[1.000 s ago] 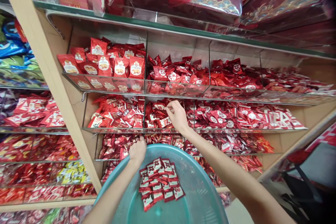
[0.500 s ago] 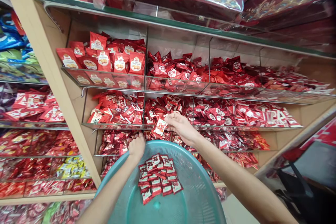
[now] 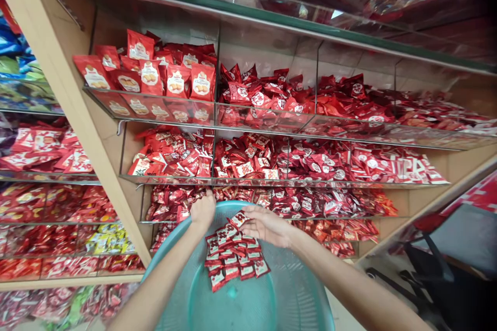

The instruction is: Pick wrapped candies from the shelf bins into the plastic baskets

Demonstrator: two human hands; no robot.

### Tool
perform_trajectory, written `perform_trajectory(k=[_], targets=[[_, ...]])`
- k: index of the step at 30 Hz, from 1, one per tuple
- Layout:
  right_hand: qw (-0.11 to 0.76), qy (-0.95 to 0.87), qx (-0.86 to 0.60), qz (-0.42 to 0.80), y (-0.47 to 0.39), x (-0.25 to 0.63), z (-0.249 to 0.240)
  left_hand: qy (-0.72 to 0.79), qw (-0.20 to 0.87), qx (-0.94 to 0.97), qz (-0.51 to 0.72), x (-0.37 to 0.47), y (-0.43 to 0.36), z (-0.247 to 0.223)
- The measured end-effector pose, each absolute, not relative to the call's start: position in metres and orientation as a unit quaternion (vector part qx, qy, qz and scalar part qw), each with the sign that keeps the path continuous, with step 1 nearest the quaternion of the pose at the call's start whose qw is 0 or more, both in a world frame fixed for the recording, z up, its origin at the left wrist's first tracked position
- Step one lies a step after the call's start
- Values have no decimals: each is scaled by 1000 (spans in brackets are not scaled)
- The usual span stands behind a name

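A teal plastic basket (image 3: 298, 264) with mesh sides is in front of me. Small red-and-white wrapped packets lie in a neat pile (image 3: 233, 261) on its floor. My left hand (image 3: 202, 211) is closed at the far left part of the rim, its fingertips partly hidden. Over the back of the pile, my right hand (image 3: 266, 225) pinches one candy packet (image 3: 237, 219) between thumb and fingers. Similar red-and-white packets (image 3: 245, 169) fill the shelf compartment just beyond the basket.
Clear-fronted shelves (image 3: 248, 182) hold several compartments of red packets. Larger red biscuit packets (image 3: 176, 80) stand upper left. A wooden post (image 3: 77, 114) divides the shelving. Yellow packets (image 3: 108, 239) lie low on the left. A black object with straps (image 3: 446, 279) is at right.
My right hand has moved down from the shelf front into the basket with the packet. My left hand stays at the rim. The view has shifted slightly.
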State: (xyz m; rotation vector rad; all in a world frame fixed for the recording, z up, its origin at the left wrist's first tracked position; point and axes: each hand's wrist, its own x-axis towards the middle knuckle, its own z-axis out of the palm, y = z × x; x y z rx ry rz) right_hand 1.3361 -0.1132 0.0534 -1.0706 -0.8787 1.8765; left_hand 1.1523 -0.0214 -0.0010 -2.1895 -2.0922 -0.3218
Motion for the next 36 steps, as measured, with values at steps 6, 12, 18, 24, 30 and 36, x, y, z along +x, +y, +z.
perform_trajectory(k=[6,12,18,24,30,36], targets=[[384,-355,-380,763,-117,1345,46,-685,47,-719,-105,1153,-22,0],[377,-359,-371,769,-117,1337,41,-688,40,-718,-99,1152,-20,-1],[410,-384,-415,715,-107,1326,27,-689,44,-718,-88,1153,-20,0],[403,-462,-472,634,-97,1304,9,-689,49,-716,-101,1153,-21,-1],[334,-638,-479,502,-91,1298,-9,-688,48,-717,-102,1153,-21,-1],[249,-769,-530,256,-102,1292,-1,-683,54,-720,-109,1153,-23,2]])
